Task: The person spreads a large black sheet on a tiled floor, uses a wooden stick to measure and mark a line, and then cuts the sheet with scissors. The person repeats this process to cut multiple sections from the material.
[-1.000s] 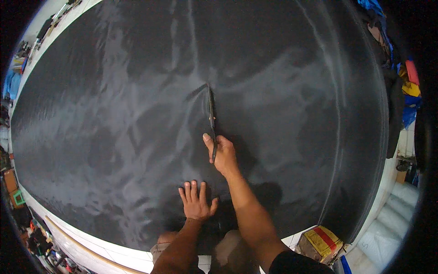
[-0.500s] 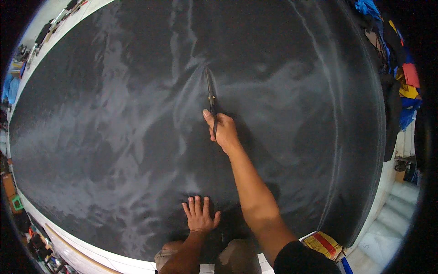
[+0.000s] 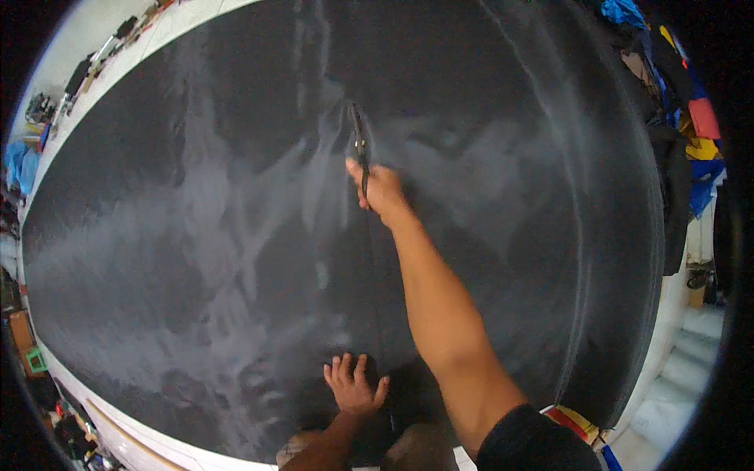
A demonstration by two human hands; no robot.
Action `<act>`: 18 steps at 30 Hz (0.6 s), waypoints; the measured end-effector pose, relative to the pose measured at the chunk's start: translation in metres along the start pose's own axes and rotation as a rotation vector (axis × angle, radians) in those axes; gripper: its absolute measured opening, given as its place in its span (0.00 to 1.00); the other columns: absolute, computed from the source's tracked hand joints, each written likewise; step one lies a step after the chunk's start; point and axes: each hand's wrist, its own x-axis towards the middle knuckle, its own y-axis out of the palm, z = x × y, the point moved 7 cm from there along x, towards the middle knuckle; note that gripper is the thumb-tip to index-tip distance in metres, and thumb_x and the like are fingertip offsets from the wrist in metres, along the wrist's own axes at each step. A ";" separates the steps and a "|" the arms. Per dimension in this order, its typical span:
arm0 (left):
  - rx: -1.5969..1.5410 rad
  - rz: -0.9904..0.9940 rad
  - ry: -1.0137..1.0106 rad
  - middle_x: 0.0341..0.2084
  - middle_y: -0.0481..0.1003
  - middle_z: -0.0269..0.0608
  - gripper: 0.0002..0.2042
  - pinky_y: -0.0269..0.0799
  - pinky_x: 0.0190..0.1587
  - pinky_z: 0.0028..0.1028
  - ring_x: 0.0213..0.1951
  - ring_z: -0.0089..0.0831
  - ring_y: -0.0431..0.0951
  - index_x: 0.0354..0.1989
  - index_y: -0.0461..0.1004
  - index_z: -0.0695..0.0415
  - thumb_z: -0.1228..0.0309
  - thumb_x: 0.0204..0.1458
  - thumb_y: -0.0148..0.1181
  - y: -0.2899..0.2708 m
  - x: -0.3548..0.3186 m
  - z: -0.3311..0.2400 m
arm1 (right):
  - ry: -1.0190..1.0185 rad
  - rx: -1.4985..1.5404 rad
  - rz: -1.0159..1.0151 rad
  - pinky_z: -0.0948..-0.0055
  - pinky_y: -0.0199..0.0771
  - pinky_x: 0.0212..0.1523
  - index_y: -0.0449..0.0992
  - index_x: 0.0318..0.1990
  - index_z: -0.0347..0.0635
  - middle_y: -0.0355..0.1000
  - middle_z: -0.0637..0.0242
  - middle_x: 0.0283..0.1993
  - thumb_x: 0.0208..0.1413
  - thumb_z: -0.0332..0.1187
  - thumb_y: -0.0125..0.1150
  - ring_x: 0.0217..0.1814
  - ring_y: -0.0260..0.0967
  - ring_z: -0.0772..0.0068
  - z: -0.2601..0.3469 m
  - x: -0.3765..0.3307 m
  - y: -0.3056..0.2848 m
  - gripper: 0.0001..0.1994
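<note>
A wide sheet of shiny black fabric (image 3: 259, 259) spreads beneath both my hands. My right hand (image 3: 381, 191) reaches far forward, closed round the handles of dark scissors (image 3: 359, 141). Their blades point away from me and meet the fabric, which lifts into small folds around the tip. Behind the scissors a thin straight cut line runs back toward me. My left hand (image 3: 355, 386) lies flat on the fabric close to my knees, fingers spread, just left of that line.
Blue, red and yellow bundles (image 3: 703, 149) lie along the right edge. Whitish rolls (image 3: 683, 369) stand at lower right, near a yellow-and-red package (image 3: 576, 422). Pale floor tiles (image 3: 188, 23) border the fabric; a green item (image 3: 35, 360) and boxes sit at far left.
My right hand and the scissors have moved farther forward along the fabric, and the cut line behind them is longer. My left hand stays flat; the whole view has shifted slightly.
</note>
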 end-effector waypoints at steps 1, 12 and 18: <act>-0.046 -0.041 -0.039 0.51 0.66 0.57 0.30 0.58 0.54 0.59 0.54 0.59 0.65 0.53 0.70 0.59 0.50 0.48 0.62 -0.012 0.014 -0.004 | 0.008 0.019 -0.001 0.75 0.61 0.18 0.67 0.24 0.46 0.64 0.71 0.18 0.54 0.60 0.63 0.17 0.62 0.79 0.003 -0.001 -0.002 0.26; 0.186 -0.386 -0.006 0.66 0.60 0.53 0.26 0.43 0.71 0.50 0.69 0.54 0.53 0.63 0.66 0.51 0.53 0.59 0.48 -0.032 0.449 0.038 | 0.034 0.050 0.013 0.75 0.60 0.17 0.68 0.25 0.45 0.64 0.71 0.17 0.58 0.58 0.60 0.16 0.61 0.78 -0.002 0.009 0.001 0.25; 0.136 -0.338 -0.015 0.66 0.59 0.54 0.26 0.42 0.71 0.52 0.69 0.56 0.53 0.64 0.65 0.52 0.56 0.57 0.52 -0.033 0.439 0.028 | 0.038 0.148 0.014 0.73 0.61 0.19 0.68 0.24 0.43 0.64 0.70 0.16 0.59 0.58 0.58 0.15 0.61 0.76 0.000 -0.002 -0.011 0.26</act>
